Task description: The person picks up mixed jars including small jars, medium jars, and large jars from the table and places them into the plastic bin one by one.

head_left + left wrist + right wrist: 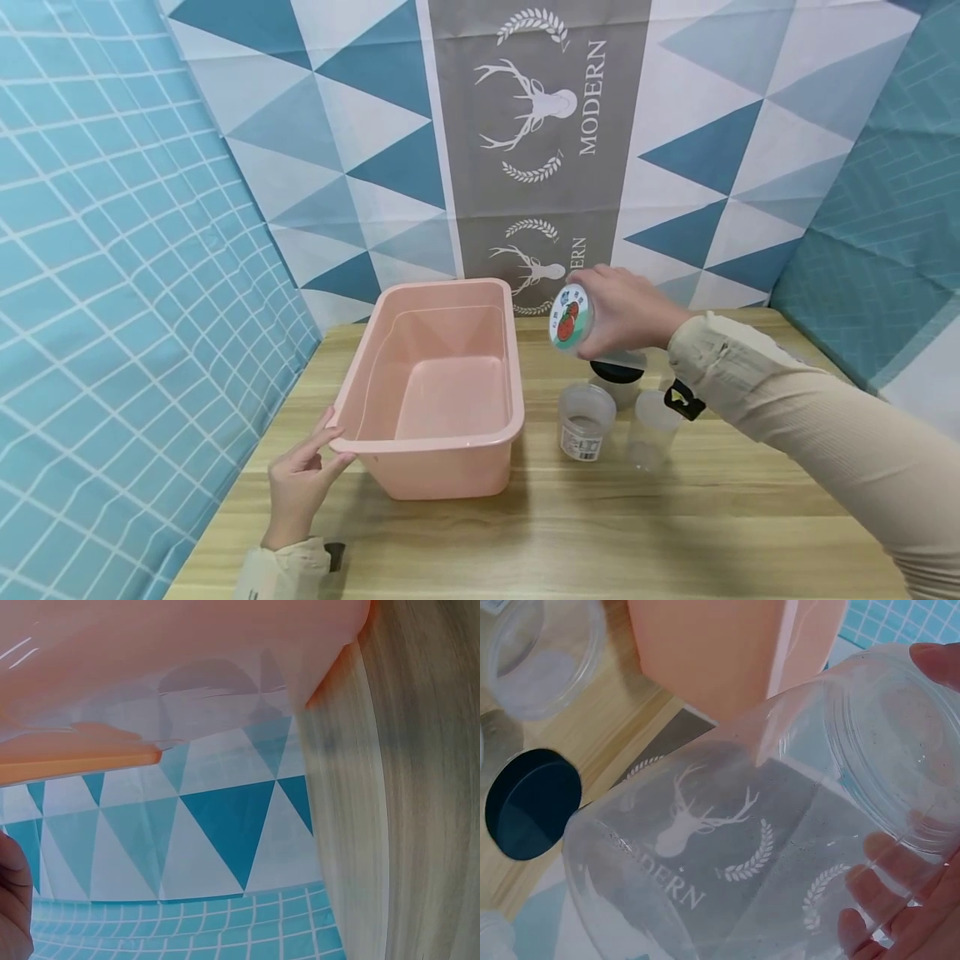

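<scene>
My right hand [626, 308] grips a clear plastic jar [727, 825], raised and tilted above the table to the right of the pink plastic basin [450, 454]. A round printed label [570, 317] with red fruit and a green edge shows on the jar's end. In the right wrist view the jar looks see-through, with fingers round its ridged end. At the basin's near left corner, my left hand [303, 483] holds the rim between thumb and fingers. Nothing shows inside the basin.
Below the right hand stand a clear tub [587, 417] with a barcode label, a container with a black lid [617, 372] and another clear jar [651, 429]. They share the wooden table [600, 533] with the basin. Patterned cloth [360, 150] hangs behind.
</scene>
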`<state>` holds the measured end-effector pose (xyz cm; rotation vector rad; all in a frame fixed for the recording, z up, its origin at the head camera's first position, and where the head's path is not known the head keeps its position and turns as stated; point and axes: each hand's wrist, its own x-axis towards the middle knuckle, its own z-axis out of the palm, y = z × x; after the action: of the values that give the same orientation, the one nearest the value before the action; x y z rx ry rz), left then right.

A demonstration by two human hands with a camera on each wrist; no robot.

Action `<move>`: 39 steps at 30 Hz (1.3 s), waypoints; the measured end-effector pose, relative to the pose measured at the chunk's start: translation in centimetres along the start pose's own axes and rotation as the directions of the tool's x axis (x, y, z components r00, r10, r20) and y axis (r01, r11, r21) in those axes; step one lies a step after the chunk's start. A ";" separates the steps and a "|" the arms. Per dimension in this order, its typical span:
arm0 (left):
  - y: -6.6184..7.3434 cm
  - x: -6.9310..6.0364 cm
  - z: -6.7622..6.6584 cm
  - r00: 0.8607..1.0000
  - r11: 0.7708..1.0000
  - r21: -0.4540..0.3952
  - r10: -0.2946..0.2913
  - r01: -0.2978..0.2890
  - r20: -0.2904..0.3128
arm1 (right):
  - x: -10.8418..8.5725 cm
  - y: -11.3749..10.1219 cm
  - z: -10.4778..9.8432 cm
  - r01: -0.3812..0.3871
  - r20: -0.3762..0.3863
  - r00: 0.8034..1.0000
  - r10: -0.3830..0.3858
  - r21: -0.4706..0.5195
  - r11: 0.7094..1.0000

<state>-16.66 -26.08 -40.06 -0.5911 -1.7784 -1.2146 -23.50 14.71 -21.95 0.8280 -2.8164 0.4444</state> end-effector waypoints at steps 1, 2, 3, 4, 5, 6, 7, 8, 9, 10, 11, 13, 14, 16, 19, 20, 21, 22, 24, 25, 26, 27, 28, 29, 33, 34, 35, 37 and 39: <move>0.0 0.0 -0.1 1.000 1.000 -0.006 0.002 -0.002 0.002 | 0.2 -0.1 0.1 0.005 0.000 1.000 -0.005 0.006 1.000; 0.0 0.0 -0.1 1.000 1.000 -0.023 0.002 -0.002 0.007 | 0.3 -0.3 0.2 0.009 0.000 1.000 -0.009 0.008 1.000; 0.0 0.0 -0.1 1.000 0.999 -0.036 0.001 -0.001 0.013 | 0.5 -0.4 0.3 0.011 0.001 1.000 -0.011 0.008 1.000; 0.0 0.0 -0.2 1.000 0.998 -0.057 -0.002 0.003 0.018 | 0.6 -0.5 0.4 0.013 0.003 1.000 -0.013 0.007 1.000; 0.0 0.0 -0.2 1.000 0.998 -0.066 -0.002 0.004 0.023 | 0.7 -0.6 0.5 0.013 0.006 1.000 -0.013 0.007 1.000; 0.0 0.0 -0.2 1.000 0.997 -0.072 -0.001 0.003 0.028 | 0.8 -0.7 0.6 0.012 0.007 1.000 -0.012 0.009 1.000; 0.0 0.0 -0.3 1.000 0.997 -0.073 0.001 0.001 0.031 | 0.8 -0.8 0.6 0.013 0.008 1.000 -0.013 0.009 1.000; 0.0 0.1 -0.3 0.999 0.998 -0.070 0.001 0.001 0.035 | 0.9 -0.9 0.7 0.012 0.007 1.000 -0.012 0.012 1.000; 0.0 0.1 -0.3 0.999 0.998 -0.058 0.005 -0.003 0.037 | 1.0 -1.0 0.7 0.012 0.004 1.000 -0.012 0.018 1.000; 0.0 0.1 -0.3 0.999 0.998 -0.060 0.006 -0.004 0.038 | 1.1 -1.0 0.7 0.013 0.001 1.000 -0.013 0.019 1.000; 0.0 0.2 -0.3 0.999 0.999 -0.050 0.009 -0.007 0.038 | 1.2 -1.1 0.7 0.016 -0.005 1.000 -0.016 0.022 1.000; -0.1 0.2 -0.4 0.999 0.998 -0.060 0.007 -0.005 0.042 | 1.3 -1.2 0.7 0.024 -0.012 1.000 -0.023 0.026 0.999; -0.1 0.2 -0.4 0.999 0.998 -0.065 0.004 -0.002 0.044 | 1.4 -1.3 0.8 0.027 -0.014 1.000 -0.026 0.028 0.999; -0.2 0.2 -0.4 0.999 0.997 -0.076 -0.001 0.005 0.049 | 1.5 -1.4 0.8 0.033 -0.016 0.999 -0.032 0.033 0.999; -0.1 0.2 -0.4 0.999 0.996 -0.083 -0.009 0.014 0.052 | 1.7 -1.7 1.0 0.042 -0.010 0.999 -0.042 0.041 0.998; -0.2 0.1 -0.4 0.999 0.995 -0.095 -0.009 0.014 0.052 | 1.8 -1.8 1.0 0.044 -0.007 0.999 -0.044 0.046 0.998; -0.2 0.1 -0.4 0.999 0.995 -0.095 -0.010 0.014 0.052 | 1.9 -1.8 1.1 0.048 -0.005 0.999 -0.048 0.050 0.998; -0.2 0.1 -0.4 0.999 0.995 -0.096 -0.012 0.017 0.052 | 2.0 -1.9 1.2 0.052 -0.003 0.999 -0.052 0.054 0.997; -0.2 0.0 -0.4 0.999 0.995 -0.098 -0.016 0.020 0.051 | 2.2 -2.2 1.3 0.061 -0.004 0.998 -0.061 0.054 0.997; -0.2 0.0 -0.4 0.999 0.995 -0.096 -0.016 0.021 0.051 | 2.4 -2.4 1.4 0.065 -0.005 0.998 -0.065 0.056 0.996; -0.3 0.0 -0.4 0.999 0.995 -0.095 -0.017 0.022 0.049 | 2.5 -2.5 1.4 0.072 -0.009 0.997 -0.072 0.059 0.996; -0.3 0.0 -0.4 0.999 0.996 -0.083 -0.019 0.023 0.048 | 2.5 -2.7 1.5 0.078 -0.013 0.997 -0.078 0.061 0.995; -0.3 -0.1 -0.3 0.999 0.996 -0.087 -0.021 0.025 0.047 | 2.7 -2.8 1.6 0.083 -0.016 0.996 -0.082 0.062 0.995; -0.4 -0.1 -0.3 0.999 0.996 -0.090 -0.022 0.026 0.045 | 2.7 -3.0 1.7 0.089 -0.020 0.996 -0.088 0.061 0.994; -0.4 0.0 -0.2 0.999 0.992 -0.123 -0.022 0.027 0.040 | 3.0 -3.5 2.1 0.106 -0.038 0.994 -0.103 0.069 0.992; -0.5 0.0 -0.2 0.999 0.990 -0.136 -0.022 0.027 0.038 | 3.1 -3.7 2.1 0.109 -0.041 0.994 -0.106 0.071 0.992; -0.5 0.0 -0.2 0.999 0.991 -0.133 -0.024 0.028 0.036 | 3.1 -3.8 2.2 0.111 -0.044 0.993 -0.108 0.072 0.991; -0.6 -0.1 -0.2 0.999 0.991 -0.129 -0.021 0.025 0.035 | 3.2 -4.1 2.3 0.117 -0.042 0.993 -0.113 0.088 0.989; -0.5 -0.2 -0.2 0.999 0.992 -0.128 -0.020 0.025 0.036 | 3.3 -4.3 2.5 0.117 -0.033 0.993 -0.114 0.115 0.986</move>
<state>-16.93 -26.46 -40.45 -0.6710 -1.7493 -1.3490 -24.04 8.75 -22.51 0.9946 -2.7217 0.6015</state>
